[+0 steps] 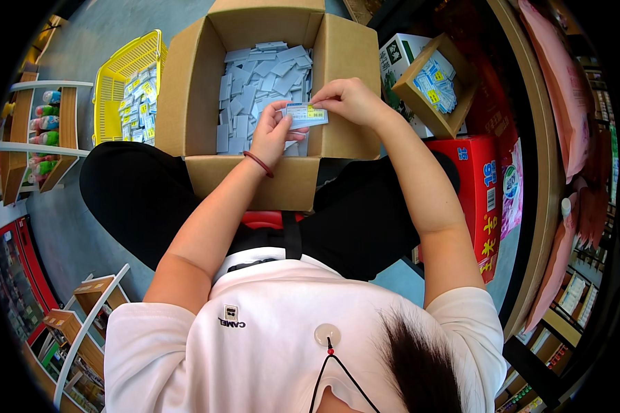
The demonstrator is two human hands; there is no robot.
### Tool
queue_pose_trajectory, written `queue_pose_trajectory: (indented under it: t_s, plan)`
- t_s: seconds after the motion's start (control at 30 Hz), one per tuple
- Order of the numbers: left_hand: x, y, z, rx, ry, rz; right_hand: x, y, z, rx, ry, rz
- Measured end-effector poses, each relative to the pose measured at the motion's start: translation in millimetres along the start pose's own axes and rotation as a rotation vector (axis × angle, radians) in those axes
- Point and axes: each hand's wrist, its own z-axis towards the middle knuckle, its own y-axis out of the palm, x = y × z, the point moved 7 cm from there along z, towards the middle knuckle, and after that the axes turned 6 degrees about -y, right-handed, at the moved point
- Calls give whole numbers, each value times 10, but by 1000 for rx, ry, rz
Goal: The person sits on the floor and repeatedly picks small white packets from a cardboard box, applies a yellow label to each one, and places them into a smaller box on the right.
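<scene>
My left hand (271, 132) is closed on a price tag (298, 115), a small white and blue card with a yellow patch. The fingers and thumb of my right hand (350, 100) pinch at the tag's upper right edge, by the yellow patch. Both hands are over an open cardboard box (252, 177) with its flaps folded out. Inside lies a loose heap of pale tags (262, 76), most of them showing plain faces.
At the left is a yellow plastic basket (101, 113) of printed tags. A smaller cardboard box (420, 94) with more tags stands tilted at the right, above a red carton (465, 199). Shelving (67, 131) rises on the left, and pink packages (551, 82) hang at far right.
</scene>
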Motion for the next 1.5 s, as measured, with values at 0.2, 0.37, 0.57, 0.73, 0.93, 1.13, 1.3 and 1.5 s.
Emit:
queue_pose_trajectory:
  t_s: [0.2,0.37,0.57,0.73,0.93,1.13,1.3,1.5]
  plan:
    - [-26,-36,26,76,-109,-1,-69,31,14,-30,-83,-36]
    - [-90,-82,62,75,-129,-24,-81,67,21,-36,-109,-40]
    - [-78,-89,58,89,-61,-33,-48,90,26,-20,-107,-35]
    - [-68,-89,55,79,-56,-55,35,124,19,10,-1,68]
    - [-52,-93,43,79,-58,-57,-23,105,15,-4,-36,60]
    - [-36,-76,26,66,-75,-81,-27,102,15,-2,-109,19]
    - [-15,-64,14,53,-74,-98,-38,100,16,-13,-127,2]
    - [-15,-63,9,43,-75,-109,-71,90,14,-24,-133,-23]
